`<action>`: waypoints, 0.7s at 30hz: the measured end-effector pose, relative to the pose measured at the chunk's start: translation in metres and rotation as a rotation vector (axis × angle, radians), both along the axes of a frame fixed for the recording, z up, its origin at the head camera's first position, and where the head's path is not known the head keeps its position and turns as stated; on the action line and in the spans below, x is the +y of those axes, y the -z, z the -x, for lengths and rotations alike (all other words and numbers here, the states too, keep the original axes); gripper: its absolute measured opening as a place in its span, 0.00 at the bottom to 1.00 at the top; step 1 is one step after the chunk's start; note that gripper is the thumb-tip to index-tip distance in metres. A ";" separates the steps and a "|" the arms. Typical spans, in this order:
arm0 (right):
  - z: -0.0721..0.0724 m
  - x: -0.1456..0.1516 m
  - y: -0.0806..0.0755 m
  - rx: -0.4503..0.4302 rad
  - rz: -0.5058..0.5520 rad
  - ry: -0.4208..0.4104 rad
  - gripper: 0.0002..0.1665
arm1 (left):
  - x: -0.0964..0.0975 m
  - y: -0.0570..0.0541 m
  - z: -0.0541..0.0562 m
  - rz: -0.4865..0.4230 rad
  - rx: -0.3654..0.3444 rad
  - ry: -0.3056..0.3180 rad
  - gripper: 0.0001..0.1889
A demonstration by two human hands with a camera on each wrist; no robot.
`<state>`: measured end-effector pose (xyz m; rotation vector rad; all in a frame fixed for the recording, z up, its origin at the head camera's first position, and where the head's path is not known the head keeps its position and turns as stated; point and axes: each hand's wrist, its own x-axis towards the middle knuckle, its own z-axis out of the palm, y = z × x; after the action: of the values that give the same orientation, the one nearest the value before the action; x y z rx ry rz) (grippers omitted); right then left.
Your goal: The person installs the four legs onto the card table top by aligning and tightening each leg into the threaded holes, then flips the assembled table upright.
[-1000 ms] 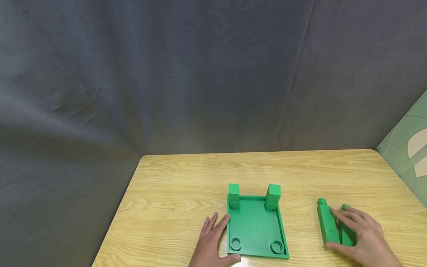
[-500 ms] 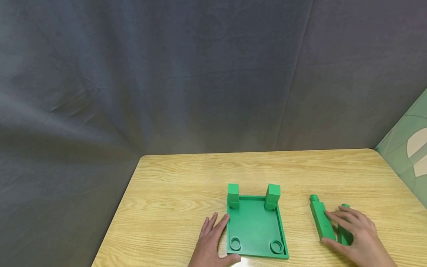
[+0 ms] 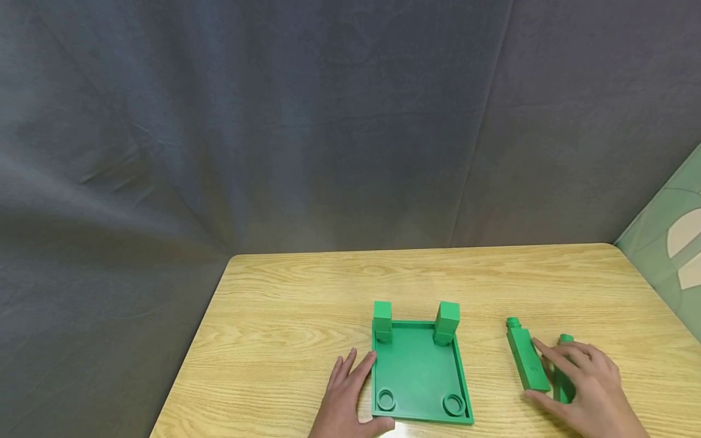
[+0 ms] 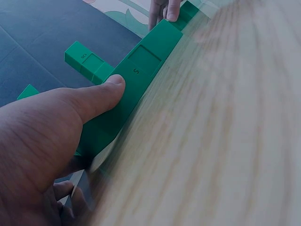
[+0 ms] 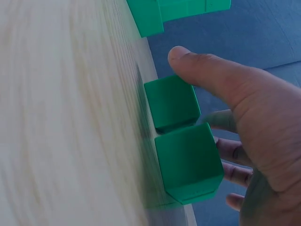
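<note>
A green toy tabletop (image 3: pixel 418 371) lies underside up on the wooden table. Two square green legs (image 3: pixel 448 319) stand at its far corners, and two round sockets (image 3: pixel 386 399) show at its near corners. My left hand (image 3: pixel 347 398) rests at its left side, index fingertip on the left rim and thumb along the near edge. Two loose green legs with threaded ends lie to the right. My right hand (image 3: pixel 586 386) is spread over them: the index finger touches the left loose leg (image 3: pixel 528 359), the thumb is by its near end. The palm partly hides the right loose leg (image 3: pixel 564 380).
The light wooden table (image 3: pixel 285 316) ends in front of a dark grey curtain (image 3: pixel 350 121). A green patterned cloth (image 3: pixel 668 237) hangs at the right. Bare table lies between the tabletop and the loose legs.
The left loose leg has slid left and tilted, opening a gap from the right one. My right hand has shifted slightly left with it. The left hand and tabletop stay put.
</note>
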<state>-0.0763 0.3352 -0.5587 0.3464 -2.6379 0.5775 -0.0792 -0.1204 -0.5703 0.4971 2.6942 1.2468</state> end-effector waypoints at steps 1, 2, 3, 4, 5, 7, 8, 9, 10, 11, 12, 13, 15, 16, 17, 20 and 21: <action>0.000 -0.001 0.000 0.002 -0.014 0.004 0.66 | 0.000 0.000 0.000 -0.002 0.001 0.002 0.54; 0.000 -0.002 -0.001 0.008 -0.022 0.004 0.67 | 0.000 0.000 0.000 -0.003 0.001 0.002 0.53; 0.000 -0.003 -0.001 0.014 -0.030 0.003 0.68 | 0.000 0.000 0.000 -0.003 0.001 0.003 0.53; 0.000 -0.004 0.000 0.022 -0.037 0.002 0.68 | 0.000 0.000 0.000 -0.004 -0.001 0.003 0.53; 0.000 -0.005 0.000 0.028 -0.042 -0.002 0.69 | 0.000 0.000 0.000 -0.005 -0.003 0.003 0.53; 0.000 -0.006 0.001 0.035 -0.049 -0.005 0.69 | 0.000 0.000 0.000 -0.006 -0.006 0.002 0.53; 0.000 -0.006 0.002 0.037 -0.050 -0.007 0.69 | 0.000 0.000 0.000 -0.006 -0.007 0.001 0.53; 0.000 -0.007 0.002 0.034 -0.057 -0.006 0.69 | 0.000 0.000 0.000 -0.006 -0.008 0.000 0.54; 0.000 -0.007 0.003 0.030 -0.066 -0.004 0.69 | 0.000 0.000 0.000 -0.006 -0.008 0.000 0.54; 0.000 -0.008 0.003 0.027 -0.073 -0.003 0.68 | 0.000 0.000 0.000 -0.007 -0.009 0.000 0.54; 0.000 -0.008 0.003 0.024 -0.080 -0.002 0.67 | 0.000 0.000 0.000 -0.008 -0.010 -0.001 0.54; 0.000 -0.009 0.003 0.024 -0.090 -0.001 0.66 | 0.000 0.000 0.000 -0.009 -0.012 -0.001 0.54; 0.000 -0.010 0.004 0.029 -0.103 -0.001 0.65 | 0.000 -0.001 0.000 -0.014 -0.020 -0.001 0.53; 0.000 -0.010 0.004 0.037 -0.104 -0.003 0.64 | 0.000 -0.001 0.000 -0.015 -0.023 -0.001 0.53; 0.000 -0.011 0.004 0.047 -0.102 -0.006 0.63 | 0.000 -0.001 0.000 -0.017 -0.026 -0.001 0.53; 0.001 -0.012 0.004 0.078 -0.097 -0.013 0.61 | 0.000 -0.001 0.000 -0.017 -0.031 -0.001 0.53; 0.001 -0.012 0.004 0.081 -0.094 -0.013 0.60 | 0.000 -0.001 0.000 -0.017 -0.031 -0.001 0.54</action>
<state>-0.0772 0.3227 -0.5629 0.4064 -2.5923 0.4352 -0.0789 -0.1207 -0.5688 0.4751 2.6612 1.2675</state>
